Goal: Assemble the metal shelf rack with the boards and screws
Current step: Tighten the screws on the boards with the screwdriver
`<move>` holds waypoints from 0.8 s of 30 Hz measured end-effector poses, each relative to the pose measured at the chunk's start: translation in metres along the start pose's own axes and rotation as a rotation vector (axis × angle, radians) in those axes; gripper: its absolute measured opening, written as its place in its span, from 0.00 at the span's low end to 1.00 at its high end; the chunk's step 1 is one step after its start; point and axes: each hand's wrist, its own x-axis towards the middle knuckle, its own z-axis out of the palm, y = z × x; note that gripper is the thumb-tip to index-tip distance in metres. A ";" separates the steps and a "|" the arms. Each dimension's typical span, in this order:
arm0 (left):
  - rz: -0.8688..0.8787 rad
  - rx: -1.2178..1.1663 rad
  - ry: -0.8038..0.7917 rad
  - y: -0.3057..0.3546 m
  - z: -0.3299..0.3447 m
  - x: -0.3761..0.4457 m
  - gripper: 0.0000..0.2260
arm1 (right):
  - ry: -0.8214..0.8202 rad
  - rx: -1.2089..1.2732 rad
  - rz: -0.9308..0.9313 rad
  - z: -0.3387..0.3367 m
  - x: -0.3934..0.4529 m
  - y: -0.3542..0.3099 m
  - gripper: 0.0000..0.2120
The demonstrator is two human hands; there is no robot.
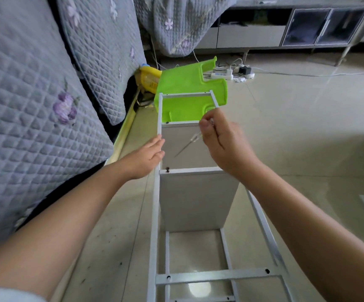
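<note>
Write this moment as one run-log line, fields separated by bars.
left hand: open, resting on rack frame | right hand: holding screwdriver | boards: two fitted | stage: screwing

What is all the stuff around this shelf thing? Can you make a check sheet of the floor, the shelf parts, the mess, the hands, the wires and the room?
Surface: glossy pale tiled floor; the work lies on it.
Job's things: white metal rack frame on its side, grey boards fitted in it, a screw at one board's corner, screw holes in the near crossbar.
Clutter: green plastic piece behind the frame; yellow package by the sofa.
Grippers: left hand flat against the frame's rail; right hand pinches a thin clear-handled screwdriver.
Cables: white power strip with plugs and cords on the floor.
Surroundings: quilted grey sofa cover at left, low cabinet behind.
</note>
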 end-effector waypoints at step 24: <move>0.028 0.216 0.063 -0.005 0.005 -0.007 0.22 | -0.138 -0.077 -0.168 0.019 0.005 -0.016 0.21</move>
